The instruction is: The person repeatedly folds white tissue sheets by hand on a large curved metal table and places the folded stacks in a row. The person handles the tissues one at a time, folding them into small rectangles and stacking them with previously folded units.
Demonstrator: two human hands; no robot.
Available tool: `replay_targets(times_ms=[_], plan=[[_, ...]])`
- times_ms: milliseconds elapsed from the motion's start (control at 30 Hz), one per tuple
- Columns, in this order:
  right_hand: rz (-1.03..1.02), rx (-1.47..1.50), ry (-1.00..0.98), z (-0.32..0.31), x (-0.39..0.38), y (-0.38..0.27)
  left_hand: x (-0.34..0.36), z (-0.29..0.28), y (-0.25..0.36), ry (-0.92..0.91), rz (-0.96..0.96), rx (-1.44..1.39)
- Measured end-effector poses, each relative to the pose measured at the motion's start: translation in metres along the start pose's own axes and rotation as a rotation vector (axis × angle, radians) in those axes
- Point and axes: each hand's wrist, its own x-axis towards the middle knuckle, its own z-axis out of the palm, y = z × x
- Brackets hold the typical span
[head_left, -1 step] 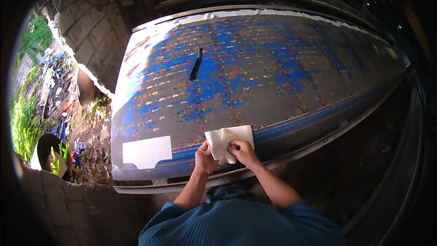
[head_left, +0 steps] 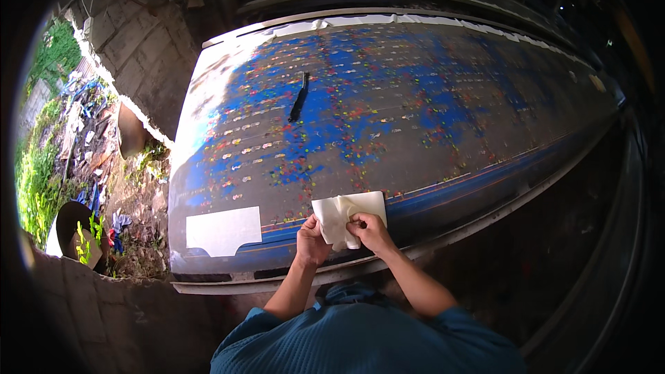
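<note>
Near the front edge of the long paint-stained table (head_left: pixel 388 145), my left hand (head_left: pixel 313 241) pinches the left side of a creamy white piece of fabric (head_left: pixel 334 216). My right hand (head_left: pixel 372 233) has its fingers closed on the same fabric, at its right side. The fabric is bunched and folded between the hands, its lower end hanging toward me. A flat white part (head_left: pixel 372 202) shows behind my right hand; whether it is the same piece I cannot tell. To the left, a flat white cut panel (head_left: pixel 223 230) with curved lower corners lies on the table.
A narrow black strip-like object (head_left: pixel 298 98) lies farther back on the table. Blue paint and small coloured spots cover the surface. White cloth (head_left: pixel 318 25) runs along the far edge. At left stand a block wall (head_left: pixel 131 48) and a strewn, leafy ground opening.
</note>
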Motion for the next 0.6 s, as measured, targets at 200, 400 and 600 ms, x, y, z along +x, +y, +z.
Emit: replay_targets(times_ms=[200,400,600], plan=[[0.055,0.913,0.038,-0.067,0.004,-0.003,-0.002,-0.02,0.061,-0.006,0.256,0.191],[-0.421,0.538,0.575,-0.201,-0.002,-0.047,-0.037,-0.002,0.172,0.105,0.714,0.25],[-0.184,0.787,0.127,-0.25,0.026,-0.068,-0.024,0.052,0.152,0.403,0.598,0.943]])
